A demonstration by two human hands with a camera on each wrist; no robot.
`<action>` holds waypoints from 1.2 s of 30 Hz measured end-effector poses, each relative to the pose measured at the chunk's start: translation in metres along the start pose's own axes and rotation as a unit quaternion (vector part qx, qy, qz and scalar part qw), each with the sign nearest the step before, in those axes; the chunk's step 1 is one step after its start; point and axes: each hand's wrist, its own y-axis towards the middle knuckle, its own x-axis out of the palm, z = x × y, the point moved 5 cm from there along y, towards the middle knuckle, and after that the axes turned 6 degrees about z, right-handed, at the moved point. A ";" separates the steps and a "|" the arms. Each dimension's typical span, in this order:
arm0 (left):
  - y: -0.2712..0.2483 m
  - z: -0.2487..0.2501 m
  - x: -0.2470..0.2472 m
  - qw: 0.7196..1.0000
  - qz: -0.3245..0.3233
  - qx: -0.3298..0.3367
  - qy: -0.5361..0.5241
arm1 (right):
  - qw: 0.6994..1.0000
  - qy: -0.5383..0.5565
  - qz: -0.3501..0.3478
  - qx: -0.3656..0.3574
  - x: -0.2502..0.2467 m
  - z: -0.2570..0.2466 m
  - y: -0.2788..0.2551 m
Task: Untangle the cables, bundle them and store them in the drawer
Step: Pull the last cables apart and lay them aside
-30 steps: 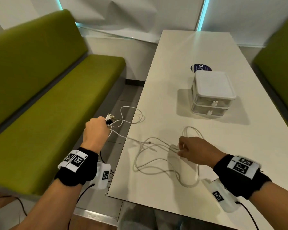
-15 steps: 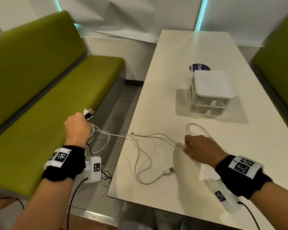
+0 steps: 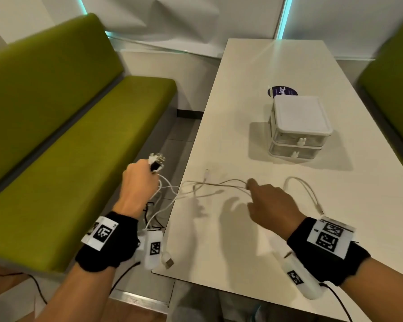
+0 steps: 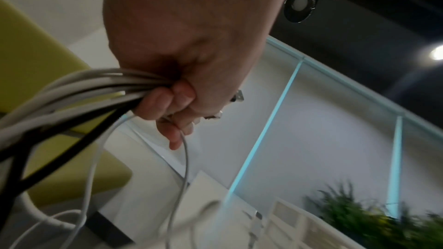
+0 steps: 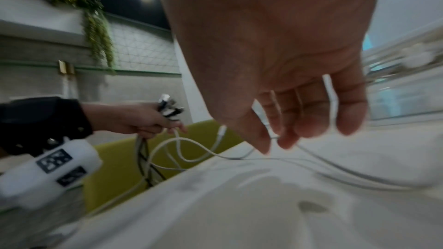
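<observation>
Several white cables point(image 3: 207, 189) and a black one lie tangled across the white table's point(image 3: 242, 240) left edge. My left hand point(image 3: 140, 180) hovers over the gap beside the table and grips a bundle of cable ends, their plugs point(image 3: 156, 161) sticking out above the fist. The left wrist view shows the fingers curled round the cable bundle point(image 4: 84, 86). My right hand point(image 3: 254, 189) is low over the table, thumb and forefinger pinching one thin white cable point(image 5: 311, 156). A white two-drawer unit point(image 3: 298, 129) stands further back, both drawers shut.
A green bench point(image 3: 79, 147) runs along the left, with floor between it and the table. A loose cable loop point(image 3: 307, 189) lies right of my right hand. One USB plug point(image 3: 169, 262) hangs at the table's near left edge. A round blue sticker point(image 3: 282, 90) sits behind the drawers.
My left hand has come back right toward the table with the bundle. The right hand has slid left along the cable. The USB plug has been dragged off to the table's left edge.
</observation>
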 end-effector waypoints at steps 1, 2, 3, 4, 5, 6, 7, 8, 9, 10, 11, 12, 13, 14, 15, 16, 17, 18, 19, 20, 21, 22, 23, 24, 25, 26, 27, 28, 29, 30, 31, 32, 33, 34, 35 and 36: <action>-0.005 0.010 0.004 1.000 -0.014 0.017 -0.005 | 0.999 0.033 0.017 -0.023 -0.005 -0.015 0.001; -0.010 0.019 0.007 0.999 -0.028 0.033 -0.012 | 0.996 0.066 0.038 -0.050 -0.011 -0.028 0.001; -0.013 0.028 0.008 0.998 -0.039 0.045 -0.017 | 0.991 0.095 0.056 -0.082 -0.016 -0.041 0.001; -0.016 0.035 0.009 0.997 -0.044 0.055 -0.019 | 0.985 0.113 0.061 -0.119 -0.020 -0.052 0.000; -0.018 0.040 0.010 0.997 -0.047 0.063 -0.017 | 0.980 0.114 0.051 -0.158 -0.020 -0.063 -0.001; -0.019 0.043 0.010 0.996 -0.049 0.068 -0.016 | 0.976 0.096 0.029 -0.193 -0.018 -0.073 -0.003; -0.019 0.044 0.011 0.996 -0.053 0.067 -0.017 | 0.973 0.067 0.004 -0.220 -0.012 -0.081 -0.004; -0.019 0.044 0.012 0.996 -0.060 0.063 -0.024 | 0.970 0.033 -0.015 -0.241 -0.005 -0.087 -0.005; -0.018 0.043 0.012 0.995 -0.068 0.057 -0.037 | 0.967 0.000 -0.023 -0.254 0.003 -0.092 -0.005; -0.018 0.042 0.012 0.995 -0.073 0.052 -0.052 | 0.965 -0.027 -0.021 -0.259 0.009 -0.096 -0.004; -0.018 0.040 0.012 0.994 -0.075 0.048 -0.061 | 0.965 -0.043 -0.012 -0.257 0.013 -0.097 -0.002; -0.017 0.038 0.012 0.994 -0.074 0.050 -0.062 | 0.966 -0.049 -0.001 -0.253 0.016 -0.098 0.000; -0.016 0.034 0.011 0.995 -0.070 0.054 -0.054 | 0.967 -0.053 0.007 -0.249 0.018 -0.097 0.002; -0.014 0.031 0.011 0.995 -0.064 0.057 -0.044 | 0.968 -0.055 0.016 -0.245 0.018 -0.094 0.003; -0.011 0.027 0.010 0.997 -0.053 0.055 -0.033 | 0.969 -0.051 0.025 -0.241 0.018 -0.089 0.004; -0.008 0.022 0.007 0.998 -0.039 0.050 -0.019 | 0.971 -0.040 0.031 -0.233 0.016 -0.083 0.006; -0.004 0.016 0.004 0.999 -0.023 0.041 -0.002 | 0.975 -0.024 0.034 -0.218 0.014 -0.075 0.008; 0.000 0.010 -0.001 0.999 -0.006 0.030 0.015 | 0.980 -0.008 0.033 -0.198 0.012 -0.066 0.010; 0.004 0.002 -0.007 0.999 0.008 0.019 0.034 | 0.984 0.008 0.028 -0.176 0.010 -0.058 0.011; 0.007 -0.005 -0.013 0.998 0.021 0.012 0.050 | 0.987 0.018 0.026 -0.155 0.008 -0.050 0.012; 0.011 -0.012 -0.018 0.997 0.032 0.006 0.063 | 0.989 0.022 0.028 -0.140 0.006 -0.045 0.013; 0.015 -0.019 -0.022 0.996 0.041 -0.002 0.074 | 0.991 0.020 0.033 -0.130 0.004 -0.041 0.013; 0.018 -0.026 -0.024 0.996 0.044 -0.014 0.082 | 0.992 0.016 0.041 -0.122 0.002 -0.038 0.012; 0.021 -0.032 -0.025 0.995 0.044 -0.027 0.088 | 0.992 0.012 0.050 -0.114 -0.001 -0.037 0.011; 0.024 -0.038 -0.025 0.994 0.042 -0.039 0.092 | 0.993 0.010 0.057 -0.106 -0.003 -0.037 0.010; 0.026 -0.043 -0.024 0.994 0.042 -0.047 0.095 | 0.993 0.008 0.061 -0.097 -0.005 -0.038 0.009; 0.028 -0.047 -0.024 0.993 0.043 -0.054 0.095 | 0.994 0.006 0.061 -0.086 -0.007 -0.039 0.007; 0.030 -0.049 -0.023 0.993 0.045 -0.061 0.095 | 0.995 0.003 0.059 -0.074 -0.009 -0.041 0.006; 0.031 -0.052 -0.022 0.992 0.046 -0.069 0.095 | 0.996 -0.001 0.061 -0.062 -0.012 -0.042 0.004; 0.032 -0.054 -0.020 0.992 0.046 -0.076 0.094 | 0.997 -0.006 0.064 -0.048 -0.015 -0.043 0.002; 0.034 -0.056 -0.019 0.991 0.047 -0.083 0.096 | 0.997 -0.011 0.068 -0.033 -0.018 -0.042 0.001; 0.035 -0.059 -0.020 0.990 0.049 -0.089 0.098 | 0.997 -0.015 0.069 -0.017 -0.021 -0.041 0.001; 0.036 -0.062 -0.020 0.989 0.051 -0.095 0.100 | 0.998 -0.020 0.065 -0.003 -0.022 -0.039 0.000; 0.037 -0.066 -0.022 0.988 0.054 -0.100 0.101 | 0.998 -0.023 0.058 0.009 -0.023 -0.036 0.000; 0.038 -0.070 -0.023 0.988 0.058 -0.106 0.100 | 0.998 -0.027 0.049 0.019 -0.024 -0.032 -0.001; 0.038 -0.074 -0.025 0.987 0.062 -0.112 0.099 | 0.998 -0.034 0.039 0.027 -0.023 -0.029 -0.001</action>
